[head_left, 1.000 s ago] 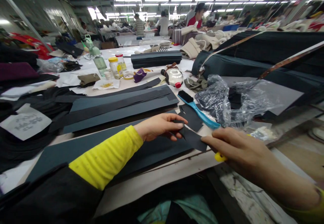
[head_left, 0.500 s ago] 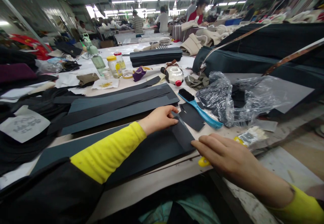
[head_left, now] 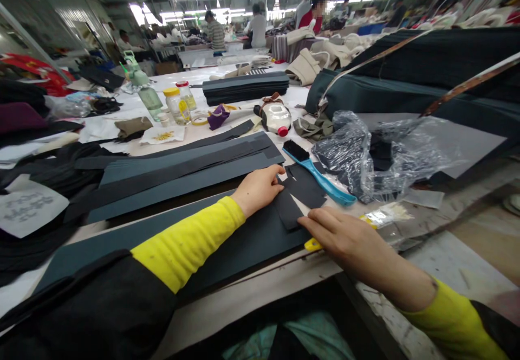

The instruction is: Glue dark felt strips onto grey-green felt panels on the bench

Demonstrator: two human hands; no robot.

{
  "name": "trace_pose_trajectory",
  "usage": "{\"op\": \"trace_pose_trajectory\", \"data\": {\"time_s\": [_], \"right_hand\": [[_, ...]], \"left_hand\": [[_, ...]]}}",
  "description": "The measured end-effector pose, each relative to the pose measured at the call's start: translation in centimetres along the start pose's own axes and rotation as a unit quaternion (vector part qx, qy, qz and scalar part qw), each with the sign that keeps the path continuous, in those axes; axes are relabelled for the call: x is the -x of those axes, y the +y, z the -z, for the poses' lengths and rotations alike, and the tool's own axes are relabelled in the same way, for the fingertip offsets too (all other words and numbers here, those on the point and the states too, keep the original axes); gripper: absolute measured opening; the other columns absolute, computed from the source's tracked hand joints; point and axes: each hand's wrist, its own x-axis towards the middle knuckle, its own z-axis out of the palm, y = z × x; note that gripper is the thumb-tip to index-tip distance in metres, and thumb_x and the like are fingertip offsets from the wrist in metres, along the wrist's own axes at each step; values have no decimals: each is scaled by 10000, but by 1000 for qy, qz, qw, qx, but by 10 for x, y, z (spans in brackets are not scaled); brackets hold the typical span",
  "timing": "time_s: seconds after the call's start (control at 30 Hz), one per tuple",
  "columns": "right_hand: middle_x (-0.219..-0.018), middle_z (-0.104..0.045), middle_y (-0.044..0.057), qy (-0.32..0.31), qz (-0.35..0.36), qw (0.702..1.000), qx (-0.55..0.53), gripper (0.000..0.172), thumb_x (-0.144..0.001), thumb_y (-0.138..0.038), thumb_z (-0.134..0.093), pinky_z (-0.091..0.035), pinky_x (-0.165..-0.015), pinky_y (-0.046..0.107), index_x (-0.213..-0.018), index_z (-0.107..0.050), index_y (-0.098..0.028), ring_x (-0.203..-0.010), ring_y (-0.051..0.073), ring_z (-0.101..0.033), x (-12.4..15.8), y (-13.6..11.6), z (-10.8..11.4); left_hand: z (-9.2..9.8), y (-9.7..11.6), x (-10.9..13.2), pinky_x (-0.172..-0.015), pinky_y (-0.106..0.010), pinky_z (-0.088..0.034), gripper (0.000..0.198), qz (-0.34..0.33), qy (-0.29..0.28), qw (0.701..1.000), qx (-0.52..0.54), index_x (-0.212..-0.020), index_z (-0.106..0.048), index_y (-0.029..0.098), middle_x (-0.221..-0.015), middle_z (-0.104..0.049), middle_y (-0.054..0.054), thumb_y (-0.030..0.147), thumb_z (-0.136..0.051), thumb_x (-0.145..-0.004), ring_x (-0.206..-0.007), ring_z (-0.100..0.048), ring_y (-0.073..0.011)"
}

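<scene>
Dark grey cut piece (head_left: 287, 209) lies on a long dark strip (head_left: 239, 235) between our hands; our left hand (head_left: 258, 189) rests open, our right hand (head_left: 345, 238) lies flat beside it, neither gripping.

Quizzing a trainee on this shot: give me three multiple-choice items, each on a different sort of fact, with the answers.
1. Where does the brush lie relative to the plastic bag?
A) beside it
B) inside it
C) under it

2. What colour is the left sleeve?
A) red
B) blue
C) yellow

3. How is the left hand placed?
A) gripping a bottle
B) flat on a dark strip
C) raised, touching nothing

Answers: 1 A, the brush lies outside the bag, at its left. 2 C, the sleeve shows bright yellow. 3 B, the palm rests down on the strip.
</scene>
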Motion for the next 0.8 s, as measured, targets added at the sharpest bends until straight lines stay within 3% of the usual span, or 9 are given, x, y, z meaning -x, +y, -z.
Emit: {"op": "trace_pose_trajectory", "data": {"time_s": [0.8], "right_hand": [[-840, -496, 73, -21, -15, 999, -30, 259, -840, -18, -392, -326, -563, 290, -990, -594, -82, -718, 188, -440, 0, 5, -6]], "left_hand": [[-1, -2, -1, -696, -268, -439, 300, -1, 0, 1000, -27, -1090, -530, 191, -771, -601, 10, 184, -553, -791, -718, -567, -153]]}}
